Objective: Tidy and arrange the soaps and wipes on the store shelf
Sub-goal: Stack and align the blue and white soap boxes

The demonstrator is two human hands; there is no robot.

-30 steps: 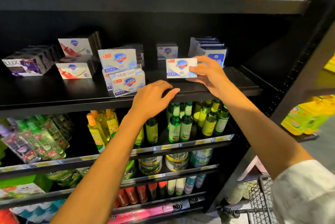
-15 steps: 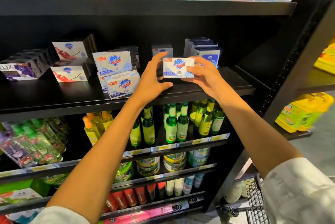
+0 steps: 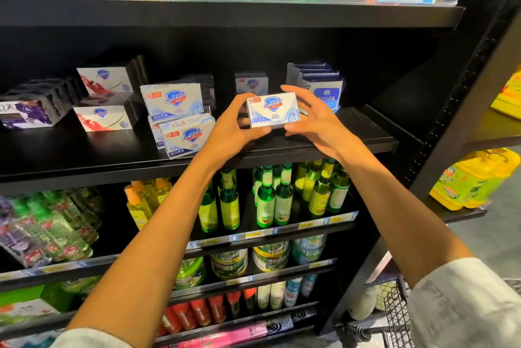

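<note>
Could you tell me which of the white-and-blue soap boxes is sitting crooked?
The front soap box of the left group: it sits askew, while the box behind faces forward.

2 bare forearms reach up and forward, hands meeting at 1 soap box.

The left hand (image 3: 231, 127) curls round the soap box (image 3: 273, 110) from its left end, thumb under the lower edge and fingers up its far side. The right hand (image 3: 315, 122) cups the right end, thumb below, fingers spread and bent over the top. Both wrists sit above the shelf's (image 3: 324, 147) front edge; pale sleeves show at both elbows.
</note>
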